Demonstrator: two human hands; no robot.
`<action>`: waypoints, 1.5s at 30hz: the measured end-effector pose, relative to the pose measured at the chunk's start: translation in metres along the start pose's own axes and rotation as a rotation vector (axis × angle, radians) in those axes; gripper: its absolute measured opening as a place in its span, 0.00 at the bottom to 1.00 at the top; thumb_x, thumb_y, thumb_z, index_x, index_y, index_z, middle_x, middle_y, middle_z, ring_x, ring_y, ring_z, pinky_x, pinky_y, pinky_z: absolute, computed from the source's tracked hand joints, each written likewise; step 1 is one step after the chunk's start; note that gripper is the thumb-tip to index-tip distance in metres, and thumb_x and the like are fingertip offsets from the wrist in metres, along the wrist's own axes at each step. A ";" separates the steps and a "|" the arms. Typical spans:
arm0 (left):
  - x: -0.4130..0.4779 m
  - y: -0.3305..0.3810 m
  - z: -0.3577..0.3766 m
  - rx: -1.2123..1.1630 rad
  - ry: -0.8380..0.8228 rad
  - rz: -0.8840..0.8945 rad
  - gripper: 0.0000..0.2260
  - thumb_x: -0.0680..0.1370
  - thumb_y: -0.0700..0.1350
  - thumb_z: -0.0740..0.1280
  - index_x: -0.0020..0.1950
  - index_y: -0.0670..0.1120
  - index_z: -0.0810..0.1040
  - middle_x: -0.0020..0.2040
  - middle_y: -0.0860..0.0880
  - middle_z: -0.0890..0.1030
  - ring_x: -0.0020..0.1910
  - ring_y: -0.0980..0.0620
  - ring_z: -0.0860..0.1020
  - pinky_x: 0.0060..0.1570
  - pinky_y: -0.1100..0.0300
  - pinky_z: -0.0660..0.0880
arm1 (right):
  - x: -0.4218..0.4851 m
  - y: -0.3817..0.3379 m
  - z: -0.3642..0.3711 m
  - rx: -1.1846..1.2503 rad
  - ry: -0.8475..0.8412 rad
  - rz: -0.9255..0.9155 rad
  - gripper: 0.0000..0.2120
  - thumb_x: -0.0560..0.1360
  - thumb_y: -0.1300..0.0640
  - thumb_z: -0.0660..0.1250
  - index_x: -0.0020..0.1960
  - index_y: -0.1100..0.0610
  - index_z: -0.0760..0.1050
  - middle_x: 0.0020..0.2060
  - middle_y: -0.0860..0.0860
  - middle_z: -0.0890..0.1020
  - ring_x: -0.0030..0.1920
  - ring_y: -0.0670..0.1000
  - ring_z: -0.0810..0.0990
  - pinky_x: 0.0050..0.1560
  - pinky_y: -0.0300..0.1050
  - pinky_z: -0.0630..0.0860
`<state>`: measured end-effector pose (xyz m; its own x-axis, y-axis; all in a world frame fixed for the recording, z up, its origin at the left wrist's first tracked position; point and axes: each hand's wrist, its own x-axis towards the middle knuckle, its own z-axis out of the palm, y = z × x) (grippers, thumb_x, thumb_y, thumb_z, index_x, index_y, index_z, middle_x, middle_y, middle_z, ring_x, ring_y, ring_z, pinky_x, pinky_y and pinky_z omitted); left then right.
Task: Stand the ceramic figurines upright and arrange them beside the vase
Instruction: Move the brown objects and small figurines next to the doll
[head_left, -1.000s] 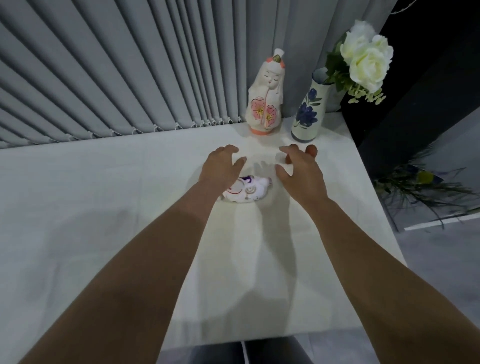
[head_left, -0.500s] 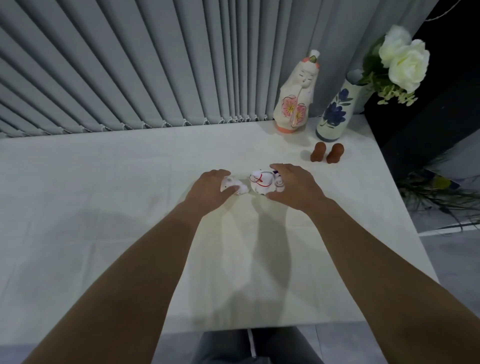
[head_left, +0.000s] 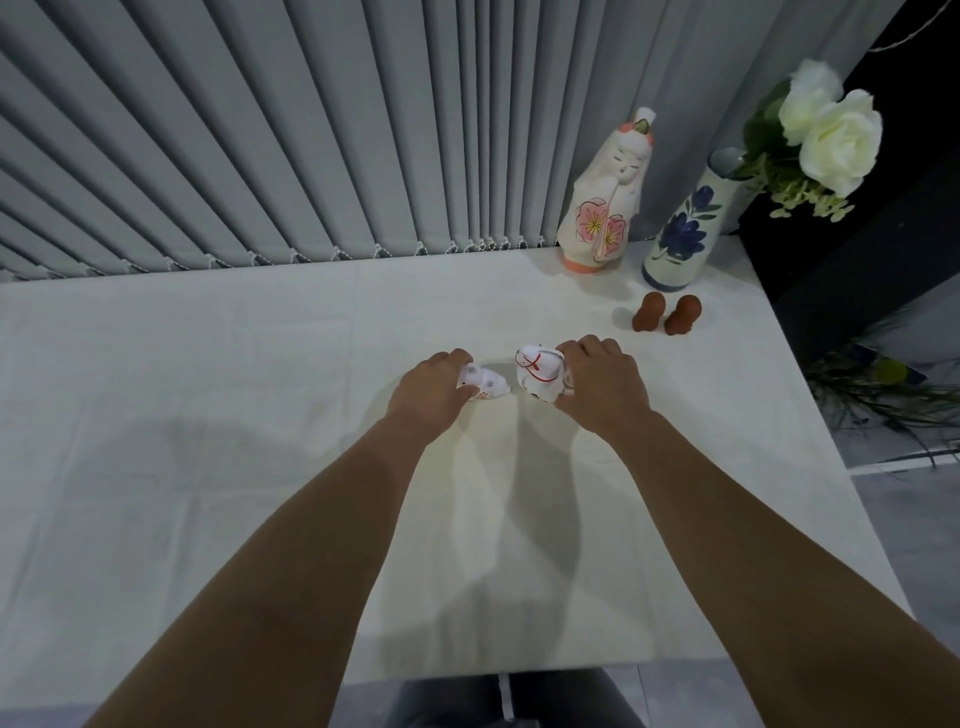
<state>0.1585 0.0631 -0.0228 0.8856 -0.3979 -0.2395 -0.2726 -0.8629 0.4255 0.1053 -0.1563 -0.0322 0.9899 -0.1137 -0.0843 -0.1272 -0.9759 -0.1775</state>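
Two small white figurines sit mid-table. My left hand (head_left: 431, 392) grips the smaller white figurine (head_left: 485, 387), which has red dots on its side and lies low on the cloth. My right hand (head_left: 602, 387) holds the rounder white figurine (head_left: 540, 371) with red cord markings. At the back right a tall white doll figurine (head_left: 605, 200) with pink flowers stands upright next to the blue-flowered vase (head_left: 680, 239) holding white roses (head_left: 826, 130). Two little brown figurines (head_left: 667, 312) stand in front of the vase.
A white cloth covers the table (head_left: 208, 415); its right edge runs close past the vase and its front edge is near my body. Grey vertical blinds (head_left: 311, 130) hang right behind the table. A dark cabinet (head_left: 857, 249) and green foliage (head_left: 883, 389) lie to the right.
Both hands have closed on the two white figurines and separated them; the right one is turned more upright. The view has shifted, revealing the two brown figurines.
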 end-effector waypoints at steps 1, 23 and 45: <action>0.001 0.000 0.000 -0.002 0.001 0.002 0.15 0.79 0.49 0.65 0.63 0.45 0.73 0.55 0.43 0.79 0.54 0.42 0.78 0.50 0.52 0.73 | 0.001 0.001 0.000 0.013 -0.009 -0.009 0.22 0.69 0.52 0.70 0.61 0.54 0.72 0.54 0.53 0.78 0.54 0.56 0.75 0.51 0.48 0.70; 0.135 0.032 -0.034 -0.013 0.066 0.052 0.14 0.78 0.44 0.64 0.64 0.47 0.72 0.58 0.42 0.78 0.57 0.40 0.77 0.54 0.50 0.73 | 0.098 0.035 -0.032 0.046 0.028 0.066 0.18 0.74 0.49 0.70 0.58 0.56 0.73 0.50 0.53 0.82 0.50 0.55 0.81 0.53 0.46 0.76; 0.161 0.030 -0.023 -0.053 0.097 0.068 0.14 0.78 0.44 0.65 0.64 0.49 0.74 0.58 0.42 0.78 0.56 0.40 0.78 0.54 0.51 0.73 | 0.098 0.029 -0.022 0.112 0.111 0.133 0.24 0.69 0.65 0.69 0.63 0.59 0.70 0.58 0.56 0.80 0.56 0.58 0.78 0.64 0.49 0.70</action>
<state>0.3019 -0.0201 -0.0281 0.8984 -0.4212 -0.1243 -0.3156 -0.8160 0.4843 0.2002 -0.1996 -0.0240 0.9638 -0.2664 -0.0073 -0.2577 -0.9246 -0.2805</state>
